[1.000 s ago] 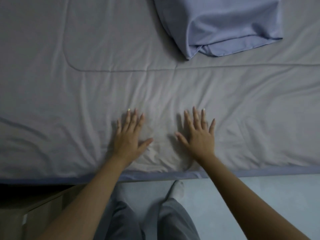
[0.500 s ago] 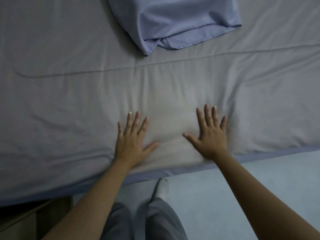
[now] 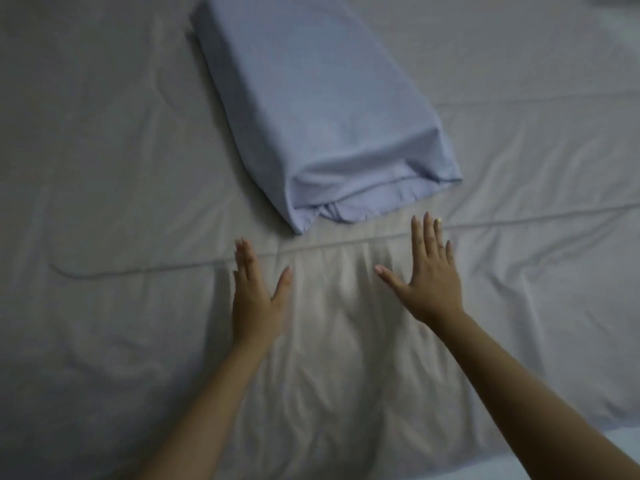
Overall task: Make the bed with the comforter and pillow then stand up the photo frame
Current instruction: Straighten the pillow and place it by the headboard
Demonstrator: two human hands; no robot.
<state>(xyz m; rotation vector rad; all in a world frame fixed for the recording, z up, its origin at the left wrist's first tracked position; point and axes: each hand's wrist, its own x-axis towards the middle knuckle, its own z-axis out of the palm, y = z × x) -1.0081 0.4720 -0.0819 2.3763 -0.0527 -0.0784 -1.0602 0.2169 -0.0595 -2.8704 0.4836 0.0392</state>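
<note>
- Grey comforter (image 3: 145, 188) spread over bed, lavender pillow (image 3: 311, 109) lying on top, long axis running away and leftward.
- Left hand (image 3: 256, 303) and right hand (image 3: 431, 282) flat, fingers straight, pressing fabric, grasping nothing.
- Pillow's open end just beyond fingertips; right hand nearer.

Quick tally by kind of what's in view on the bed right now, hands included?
Comforter, grey: 1
Pillow, light blue: 1
Hands, both flat on the comforter: 2, left hand and right hand
Photo frame: 0 in view
Total: 4
</note>
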